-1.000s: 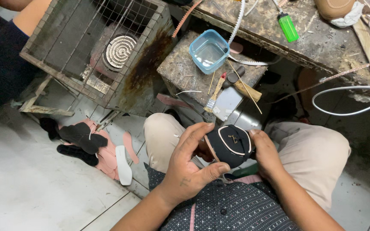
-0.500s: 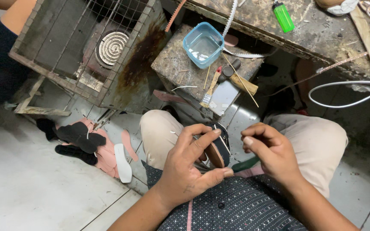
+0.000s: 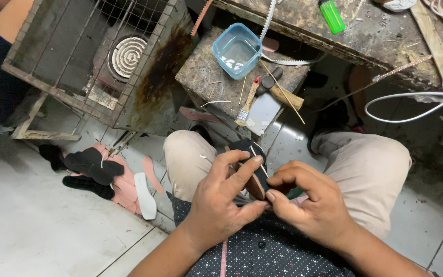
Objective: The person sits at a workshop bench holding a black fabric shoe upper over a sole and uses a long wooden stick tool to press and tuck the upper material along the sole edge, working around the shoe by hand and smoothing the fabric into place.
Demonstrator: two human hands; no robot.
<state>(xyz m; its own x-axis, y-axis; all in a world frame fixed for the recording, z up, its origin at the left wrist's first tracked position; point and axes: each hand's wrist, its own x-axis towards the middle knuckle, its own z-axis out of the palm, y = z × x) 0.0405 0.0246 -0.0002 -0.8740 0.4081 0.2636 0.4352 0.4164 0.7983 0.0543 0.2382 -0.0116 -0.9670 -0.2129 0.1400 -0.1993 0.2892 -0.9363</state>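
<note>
Between both hands [image 3: 262, 205], black shoe piece [image 3: 249, 156]

Single head view, steeply downward, close over lap.

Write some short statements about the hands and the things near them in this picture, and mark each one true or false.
1. Both hands, left hand and right hand, hold a dark shoe piece over the lap. True.
2. The blue plastic tub lies on the floor tiles. False: it stands on a grimy block.
3. A green lighter lies on the workbench. True.
4. The brush is in the right hand. False: it lies on the block, untouched.
5. Pink and black sole cutouts lie on the floor. True.
</note>
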